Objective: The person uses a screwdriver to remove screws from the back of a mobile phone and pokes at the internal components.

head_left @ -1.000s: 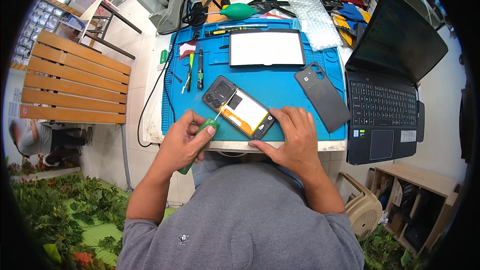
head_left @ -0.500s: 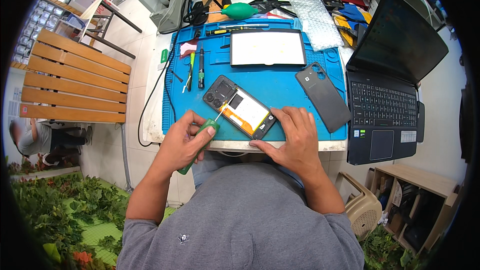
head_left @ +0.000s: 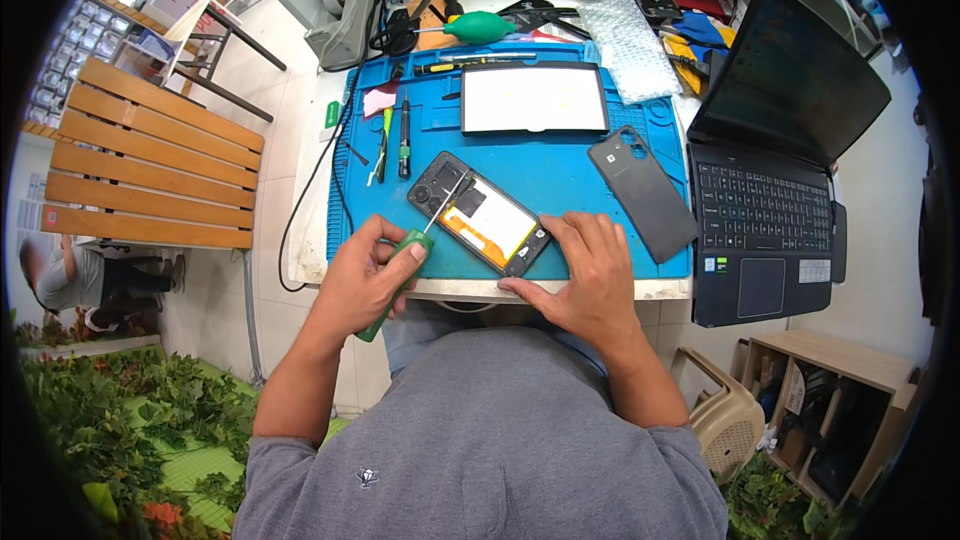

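Observation:
My left hand is closed around a green-handled screwdriver, whose thin shaft reaches diagonally over the upper part of an opened dark smartphone; its exact contact point is too small to tell. The phone lies on the blue mat, showing camera rings, a pale inner panel and an orange flex strip. My right hand holds the phone's lower end, thumb at the near corner and index finger at the far one. A detached dark back cover lies to the right.
An open laptop sits at the right. A shallow white-topped box, small drivers, a green air blower, bubble wrap and cables stand farther back. A wooden slatted seat and another person are at left.
The screwdriver and my left hand have shifted very slightly upward in the picture, along with a small shift of the whole view. My right hand keeps its place at the phone's end.

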{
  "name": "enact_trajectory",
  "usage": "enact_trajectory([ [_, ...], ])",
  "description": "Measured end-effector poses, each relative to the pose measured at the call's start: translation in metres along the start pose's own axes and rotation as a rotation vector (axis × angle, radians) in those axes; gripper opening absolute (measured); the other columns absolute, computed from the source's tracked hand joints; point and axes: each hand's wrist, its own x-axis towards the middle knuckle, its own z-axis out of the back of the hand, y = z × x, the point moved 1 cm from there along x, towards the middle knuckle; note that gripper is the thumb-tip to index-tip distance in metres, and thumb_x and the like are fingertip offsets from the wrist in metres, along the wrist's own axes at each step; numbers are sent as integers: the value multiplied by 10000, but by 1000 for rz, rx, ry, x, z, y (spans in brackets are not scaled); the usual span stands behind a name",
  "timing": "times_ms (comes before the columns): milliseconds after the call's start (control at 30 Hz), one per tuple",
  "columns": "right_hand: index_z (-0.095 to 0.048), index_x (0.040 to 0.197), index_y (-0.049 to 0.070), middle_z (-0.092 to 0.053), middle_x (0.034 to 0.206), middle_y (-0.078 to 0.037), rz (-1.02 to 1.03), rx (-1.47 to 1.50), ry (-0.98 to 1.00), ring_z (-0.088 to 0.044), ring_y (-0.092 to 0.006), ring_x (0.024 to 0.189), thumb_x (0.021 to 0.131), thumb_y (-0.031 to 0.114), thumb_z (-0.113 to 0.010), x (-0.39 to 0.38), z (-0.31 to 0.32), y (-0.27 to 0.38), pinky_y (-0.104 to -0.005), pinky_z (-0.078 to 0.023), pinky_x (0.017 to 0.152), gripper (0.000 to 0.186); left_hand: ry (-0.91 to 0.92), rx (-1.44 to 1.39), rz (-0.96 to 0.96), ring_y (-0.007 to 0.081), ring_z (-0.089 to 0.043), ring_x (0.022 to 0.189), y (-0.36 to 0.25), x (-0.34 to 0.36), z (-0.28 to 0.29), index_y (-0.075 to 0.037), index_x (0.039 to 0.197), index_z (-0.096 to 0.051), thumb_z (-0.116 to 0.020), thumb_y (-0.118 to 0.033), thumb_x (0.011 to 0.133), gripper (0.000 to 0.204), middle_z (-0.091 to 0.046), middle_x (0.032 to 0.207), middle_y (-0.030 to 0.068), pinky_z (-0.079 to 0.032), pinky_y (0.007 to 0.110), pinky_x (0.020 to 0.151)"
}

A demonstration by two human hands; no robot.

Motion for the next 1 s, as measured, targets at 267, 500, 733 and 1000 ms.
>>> enact_trajectory([
  [267,-772,1352,1,-734,1246,-161,-2,1,-1,-674,-336,1137,779,567,-1068,0,0,0,-478,-523,1015,858,43,22,18,112,-642,545,-6,-8,-7,19,1257,-606,-776,-305,1173,375,-726,770,68,-481,312,463],
  [500,-772,1349,1,-733,1244,-158,-4,-3,-6,-674,-338,1137,778,566,-1066,0,0,0,-478,-525,1017,856,9,19,24,113,-650,554,-5,-4,-4,18,1258,-608,-774,-304,1173,372,-729,773,69,-485,310,464],
  [733,-774,1348,2,-730,1247,-159,-5,-8,1,-673,-339,1141,781,563,-1066,0,1,1,-478,-523,1018,850,45,21,26,114,-658,563,-6,-9,-10,19,1263,-612,-779,-314,1169,385,-735,786,76,-492,306,465],
  [1000,-774,1351,4,-729,1252,-157,2,-14,-5,-670,-334,1146,784,579,-1063,0,0,0,-475,-522,1013,857,25,18,27,117,-657,561,-6,-7,-8,11,1272,-616,-775,-324,1171,385,-744,797,79,-494,310,464],
])
